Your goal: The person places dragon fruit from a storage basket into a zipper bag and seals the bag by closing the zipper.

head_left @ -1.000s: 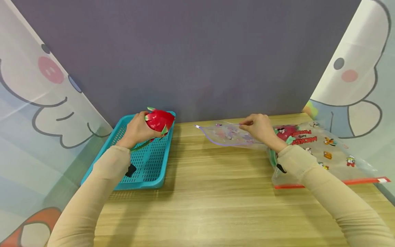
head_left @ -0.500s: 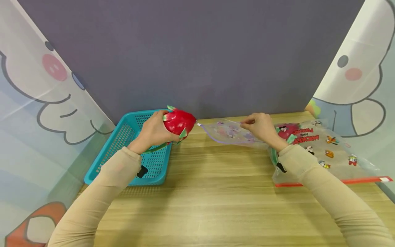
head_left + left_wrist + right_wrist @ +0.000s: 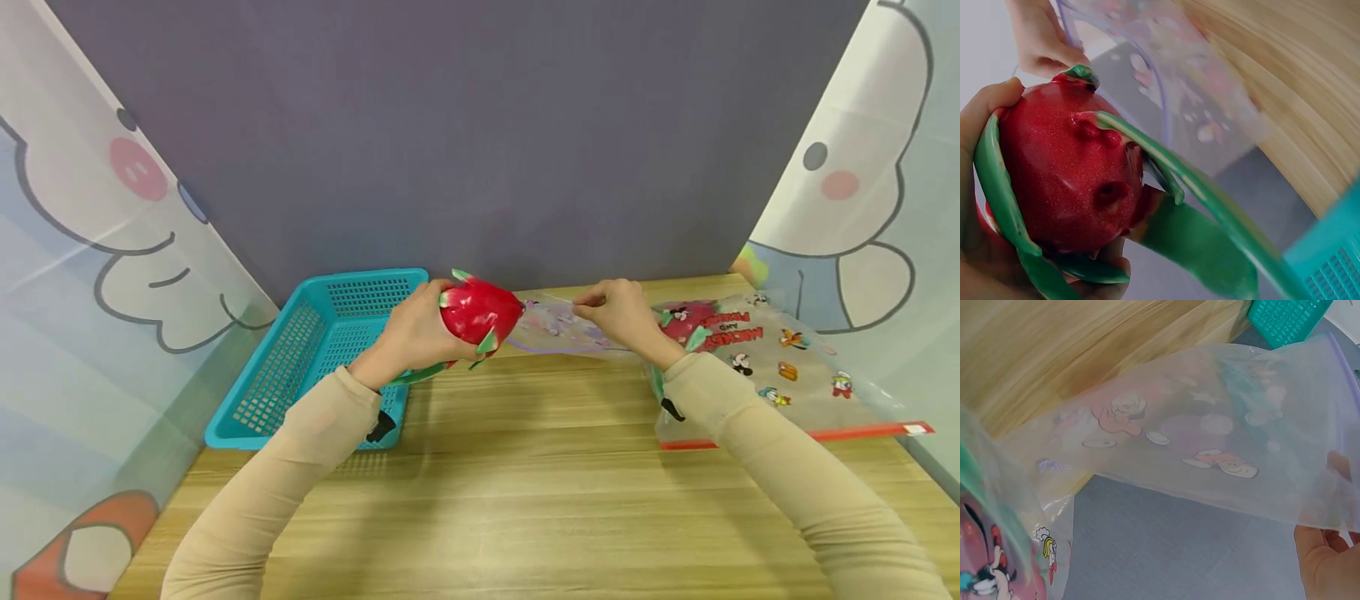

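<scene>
My left hand grips a red toy dragon fruit with green leaf tips, held above the table to the right of the basket. In the left wrist view, the thumb and fingers wrap round its side, and its long green leaves stick out toward the camera. My right hand pinches the upper edge of a clear zip bag with a purple zip, lifting that side. The fruit's tip overlaps the bag's mouth end in the head view. Cartoon prints cover the bag.
A turquoise plastic basket stands at the left. At the right lies a larger printed zip bag with a red zip, and a pink-red thing with green leaves inside. A grey panel rises behind the wooden table.
My left hand has carried the dragon fruit rightward from over the basket to the purple-zip bag. My right hand keeps its pinch on the bag in nearly the same place.
</scene>
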A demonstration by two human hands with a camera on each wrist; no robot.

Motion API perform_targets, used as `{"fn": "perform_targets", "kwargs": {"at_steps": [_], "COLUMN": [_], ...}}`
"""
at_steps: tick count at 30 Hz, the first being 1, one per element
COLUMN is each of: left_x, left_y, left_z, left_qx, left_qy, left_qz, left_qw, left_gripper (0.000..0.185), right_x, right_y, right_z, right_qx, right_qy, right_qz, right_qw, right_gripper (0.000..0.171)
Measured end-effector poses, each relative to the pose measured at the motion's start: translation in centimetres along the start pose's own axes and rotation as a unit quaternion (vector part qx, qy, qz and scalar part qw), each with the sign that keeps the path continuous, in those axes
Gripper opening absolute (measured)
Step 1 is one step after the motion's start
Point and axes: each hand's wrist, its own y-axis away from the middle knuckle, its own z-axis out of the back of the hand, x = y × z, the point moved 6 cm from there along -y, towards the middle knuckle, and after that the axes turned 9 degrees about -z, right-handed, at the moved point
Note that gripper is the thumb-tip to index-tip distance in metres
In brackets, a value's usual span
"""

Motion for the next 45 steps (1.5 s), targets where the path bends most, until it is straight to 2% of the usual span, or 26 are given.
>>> {"fn": "perform_targets", "kwargs": {"at_steps": [9,17,21,25,31,34,37,41,45], "left_x": [-2.4,-3.1,-3.0,-3.0,-3.8,-4.1,-4.3,-4.6,-4.8], "left_y": [-0.7,-1.2,-1.4,-1.6,-1.2,-1.1,-0.9,-0.7,-0.2], "left_z": [-2.1,-4.0,-5.0,-5.7,-7.0,-7.5,-7.8,-8.5,-9.3], "left_qx": [-0.004,-0.014,-0.025,-0.058,-0.115,-0.137,-0.157,-0.165,-0.16], "left_qy": [0.0,0.005,-0.017,-0.065,-0.16,-0.197,-0.239,-0.284,-0.296], "left_qz": [-0.033,-0.037,-0.045,-0.07,-0.137,-0.156,-0.174,-0.205,-0.245], "left_qw": [0.9994,0.9992,0.9985,0.9938,0.9708,0.9583,0.9423,0.9219,0.9093], "left_gripper": [0.09,0.091,0.091,0.089,0.085,0.085,0.087,0.092,0.092], "right_x": [-0.1,0.2,0.4,0.7,1.0,1.3,1.8,1.9,1.7], "right_y": [-0.2,-0.1,-0.1,0.0,0.1,0.0,-0.1,-0.4,-0.5], "right_z": [-0.2,-0.5,-0.5,-0.6,-0.7,-0.6,-0.6,-0.6,-0.7], "right_qx": [0.004,0.0,-0.004,-0.002,-0.009,-0.02,-0.024,-0.024,-0.022], "right_qy": [-0.003,-0.007,-0.01,-0.018,-0.011,-0.003,-0.002,-0.01,-0.024], "right_qz": [-0.008,-0.005,-0.001,0.007,0.01,0.013,0.015,0.012,0.004], "right_qw": [1.0,1.0,1.0,1.0,1.0,1.0,1.0,1.0,0.999], "right_gripper": [0.016,0.016,0.016,0.015,0.013,0.013,0.014,0.013,0.012]}}
